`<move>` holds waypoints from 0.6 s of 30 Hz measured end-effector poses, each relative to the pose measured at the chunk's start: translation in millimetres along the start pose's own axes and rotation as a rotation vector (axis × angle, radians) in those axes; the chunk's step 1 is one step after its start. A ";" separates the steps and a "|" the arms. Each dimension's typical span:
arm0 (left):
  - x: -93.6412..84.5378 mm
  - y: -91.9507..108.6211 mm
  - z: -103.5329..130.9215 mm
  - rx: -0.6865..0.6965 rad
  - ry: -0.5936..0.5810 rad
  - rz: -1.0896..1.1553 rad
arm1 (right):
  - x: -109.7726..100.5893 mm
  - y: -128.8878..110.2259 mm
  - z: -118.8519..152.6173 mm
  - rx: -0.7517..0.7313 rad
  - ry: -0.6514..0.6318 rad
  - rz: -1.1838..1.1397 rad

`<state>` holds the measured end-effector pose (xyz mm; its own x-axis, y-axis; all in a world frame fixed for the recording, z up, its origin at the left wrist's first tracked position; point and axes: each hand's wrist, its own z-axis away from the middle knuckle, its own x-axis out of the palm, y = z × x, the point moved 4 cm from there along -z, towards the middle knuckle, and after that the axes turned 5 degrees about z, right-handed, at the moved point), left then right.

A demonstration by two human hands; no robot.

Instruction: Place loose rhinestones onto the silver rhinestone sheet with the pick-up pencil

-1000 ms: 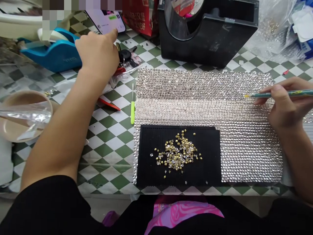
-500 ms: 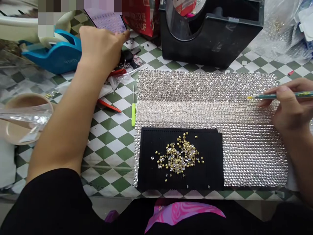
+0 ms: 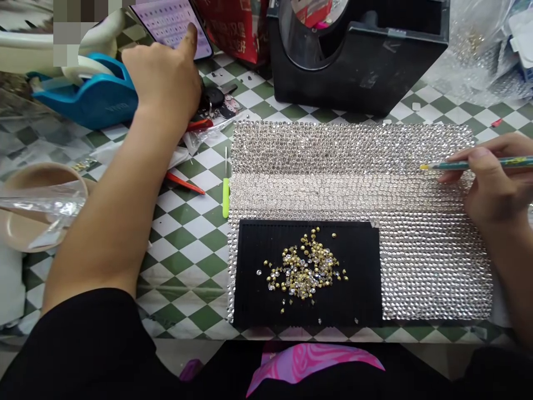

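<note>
My left hand point(image 3: 166, 75) is at the upper left, its index finger stretched onto the lit screen of a phone point(image 3: 170, 25); the other fingers look curled and it holds nothing. At the right, my right hand point(image 3: 495, 178) pinches a green pen-like tool point(image 3: 453, 165) with a yellow tip, over a sheet covered in rhinestones point(image 3: 433, 266). A black tray point(image 3: 358, 272) lies on the lower left of the sheet. Loose gold and clear stones point(image 3: 306, 272) are heaped on the tray.
A blue tape dispenser point(image 3: 95, 94) stands left of my left hand, and a large black holder point(image 3: 341, 83) behind the sheet. A lime-handled pick point(image 3: 225, 197), red tweezers point(image 3: 185, 182), keys point(image 3: 214, 99) and a beige bowl point(image 3: 45, 178) lie leftward.
My left hand has moved left, its index finger now over the phone screen instead of at the screen's right edge. More of the phone shows. My right hand stays nearly in place with the tool.
</note>
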<state>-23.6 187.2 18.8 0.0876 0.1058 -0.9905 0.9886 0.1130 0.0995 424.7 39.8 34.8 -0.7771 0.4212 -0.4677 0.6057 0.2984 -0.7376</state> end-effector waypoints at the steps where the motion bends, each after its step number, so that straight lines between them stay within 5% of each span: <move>1: -0.6 0.6 0.4 -0.032 0.008 -0.020 | 0.1 -0.4 0.2 0.005 -0.001 0.005; 18: -8.4 -2.8 9.6 -0.175 0.030 0.067 | 0.8 -1.8 0.2 -0.005 -0.001 0.003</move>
<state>-25.9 176.5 25.9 0.1463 0.1480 -0.9781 0.9440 0.2746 0.1828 422.9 39.4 35.6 -0.7756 0.4208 -0.4704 0.6087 0.3015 -0.7339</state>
